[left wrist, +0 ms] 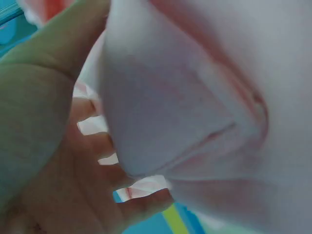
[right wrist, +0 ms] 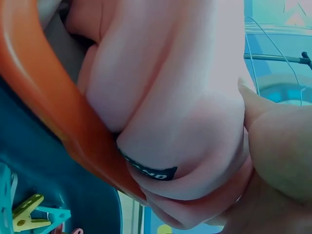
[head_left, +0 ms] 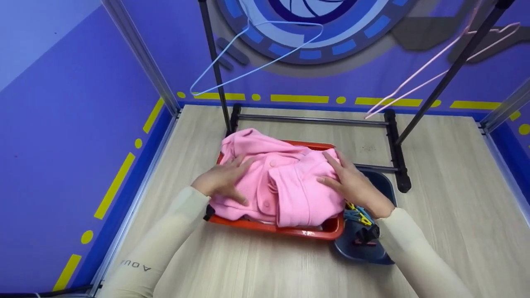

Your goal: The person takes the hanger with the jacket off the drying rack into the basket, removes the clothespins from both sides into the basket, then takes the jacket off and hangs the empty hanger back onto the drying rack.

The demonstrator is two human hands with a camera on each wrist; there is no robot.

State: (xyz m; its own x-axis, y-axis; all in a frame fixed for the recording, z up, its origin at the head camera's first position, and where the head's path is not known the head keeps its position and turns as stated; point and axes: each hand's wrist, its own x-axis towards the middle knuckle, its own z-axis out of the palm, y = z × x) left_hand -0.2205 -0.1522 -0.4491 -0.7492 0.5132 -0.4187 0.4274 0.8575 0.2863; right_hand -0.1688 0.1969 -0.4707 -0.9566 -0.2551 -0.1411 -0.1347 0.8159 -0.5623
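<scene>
A pink button-front garment lies bunched over a red basket, covering most of its opening. My left hand rests on the garment's left side with thumb and fingers spread wide. Cloth fills the space between that thumb and the fingers in the left wrist view. On the garment's right side, my right hand lies with thumb and fingers apart, fairly straight. A dark label with pale letters shows on the pink cloth in the right wrist view, close to the basket's rim.
A dark blue tub with several clothes pegs stands right of the basket, partly under my right forearm. Behind is a black garment rack. A blue hanger and a pink hanger hang there. Blue panels border the floor.
</scene>
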